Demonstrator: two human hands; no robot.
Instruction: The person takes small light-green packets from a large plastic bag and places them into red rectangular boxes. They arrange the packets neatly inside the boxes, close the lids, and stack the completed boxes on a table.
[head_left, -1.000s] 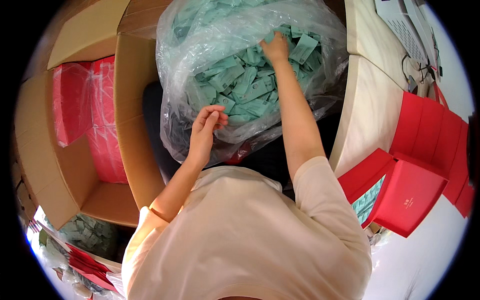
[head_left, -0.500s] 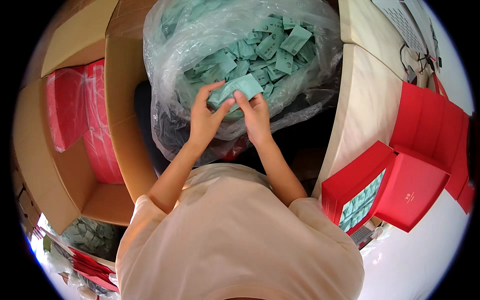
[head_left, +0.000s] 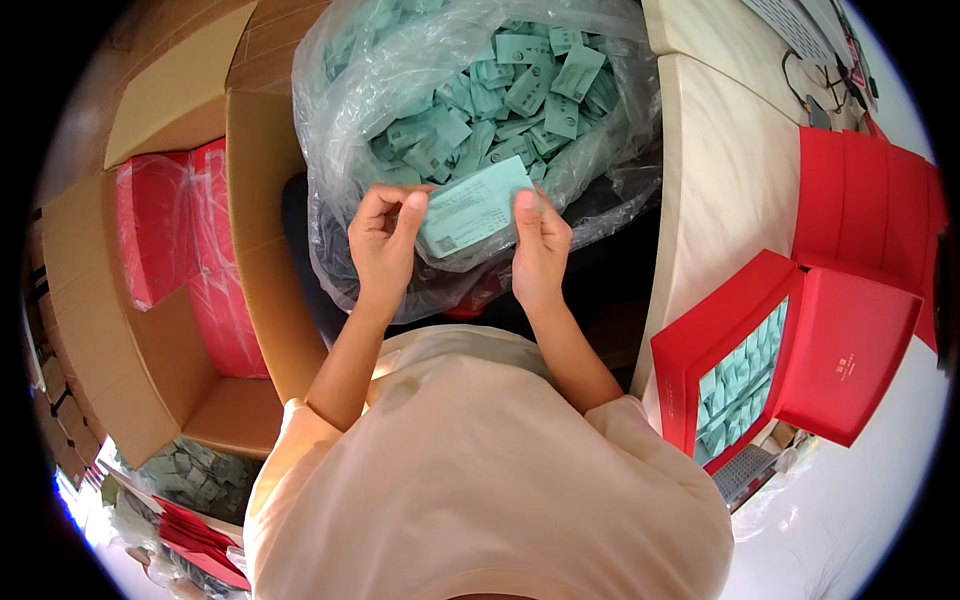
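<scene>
A flat pale-green packet (head_left: 472,212) with small dark print and a square code is stretched between my two hands. My left hand (head_left: 383,245) pinches its left end, thumb on top and fingers curled beneath. The right end is pinched by my right hand (head_left: 542,245), its thumb lying along the edge. Just beyond is a large clear plastic bag (head_left: 335,170), wide at the mouth, full of loose green packets (head_left: 530,95) of the same kind. The held packet hangs over the bag's near rim.
To the left, an opened cardboard box (head_left: 255,190) contains plastic-wrapped red boxes (head_left: 160,235). A cream padded surface (head_left: 700,200) runs along the right. There, an open red gift box (head_left: 680,365) holds rows of green packets, near several red boxes (head_left: 860,200). More packets (head_left: 195,475) lie lower left.
My hands have moved apart to the packet's two ends and drawn it slightly nearer, so its printed face shows more fully. The whole view has shifted a little.
</scene>
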